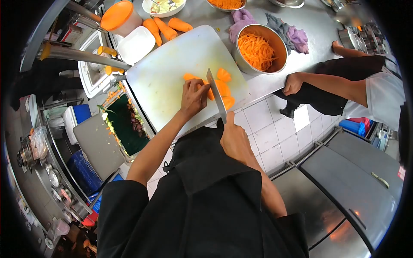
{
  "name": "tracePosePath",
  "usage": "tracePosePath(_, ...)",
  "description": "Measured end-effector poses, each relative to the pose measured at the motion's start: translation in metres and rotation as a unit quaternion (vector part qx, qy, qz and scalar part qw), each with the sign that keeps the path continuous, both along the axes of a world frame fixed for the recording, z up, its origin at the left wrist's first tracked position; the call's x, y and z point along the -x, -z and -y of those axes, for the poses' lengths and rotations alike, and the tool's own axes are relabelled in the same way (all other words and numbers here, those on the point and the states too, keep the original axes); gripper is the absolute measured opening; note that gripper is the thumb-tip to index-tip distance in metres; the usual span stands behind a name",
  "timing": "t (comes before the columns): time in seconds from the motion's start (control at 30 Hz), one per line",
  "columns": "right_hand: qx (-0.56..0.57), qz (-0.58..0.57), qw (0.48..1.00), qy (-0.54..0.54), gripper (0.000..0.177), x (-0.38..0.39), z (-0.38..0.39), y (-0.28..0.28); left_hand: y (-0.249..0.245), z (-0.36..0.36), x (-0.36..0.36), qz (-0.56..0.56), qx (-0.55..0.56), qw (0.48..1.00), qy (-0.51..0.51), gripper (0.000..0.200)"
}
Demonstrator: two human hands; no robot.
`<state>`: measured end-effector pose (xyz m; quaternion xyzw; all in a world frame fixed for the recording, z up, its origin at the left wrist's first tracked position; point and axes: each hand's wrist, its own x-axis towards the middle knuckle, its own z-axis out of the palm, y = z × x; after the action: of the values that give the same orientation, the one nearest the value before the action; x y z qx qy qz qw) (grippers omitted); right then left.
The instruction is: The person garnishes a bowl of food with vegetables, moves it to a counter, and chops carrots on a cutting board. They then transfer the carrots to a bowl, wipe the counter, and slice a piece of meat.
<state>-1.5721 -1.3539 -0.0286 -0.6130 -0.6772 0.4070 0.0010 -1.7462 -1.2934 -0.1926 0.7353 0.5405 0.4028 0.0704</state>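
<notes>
My right hand [234, 136] grips the handle of a kitchen knife [216, 92], its blade pointing away from me over the white cutting board [159, 94]. Left of the blade, my left hand [194, 98] presses with curled fingers on a carrot [189, 77], part of which shows beyond the fingers. Cut carrot pieces [223, 88] lie just right of the blade on the board. Beyond the board's right edge stands a metal pot [280, 51] with shredded carrot [255, 51] inside.
Whole peeled carrots [167, 29] and a white tray [137, 44] sit past the board's far left. A green-lined scrap bin [122, 122] is below left. Cloths [297, 38] lie behind the pot. Another person's hand [294, 83] hangs near the counter edge at right.
</notes>
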Motion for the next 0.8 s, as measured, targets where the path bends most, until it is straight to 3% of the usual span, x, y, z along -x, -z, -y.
tracePosePath(0.2, 0.066, 0.036, 0.997, 0.005, 0.039, 0.005, 0.001, 0.003, -0.005, 0.002, 0.002, -0.006, 0.010, 1.000, 0.017, 0.024)
tracePosePath(0.3, 0.040, 0.023, 0.999, -0.001, 0.035, 0.006, -0.005, 0.009, -0.004, -0.002, 0.003, 0.000, 0.015, 1.000, 0.018, 0.025)
tracePosePath(0.4, 0.076, 0.030, 0.997, -0.001, 0.035, 0.006, -0.005, 0.013, -0.002, 0.001, 0.003, 0.006, 0.017, 1.000, 0.006, 0.035)
tracePosePath(0.5, 0.064, 0.018, 0.998, 0.008, 0.037, 0.008, -0.007, 0.040, 0.000, 0.001, 0.005, -0.009, 0.035, 0.999, 0.010, 0.035)
tracePosePath(0.57, -0.056, -0.027, 0.998, -0.017, 0.036, 0.016, -0.014, 0.074, 0.000, 0.002, 0.004, 0.012, 0.022, 1.000, 0.004, 0.030)
tracePosePath(0.63, -0.062, -0.019, 0.998, -0.002, 0.035, 0.016, -0.022, 0.080, 0.001, -0.008, 0.006, 0.013, 0.006, 1.000, 0.000, 0.027)
tracePosePath(0.8, -0.009, -0.015, 1.000, 0.008, 0.038, 0.008, -0.021, 0.039, -0.001, -0.001, 0.004, 0.015, 0.015, 1.000, 0.006, 0.024)
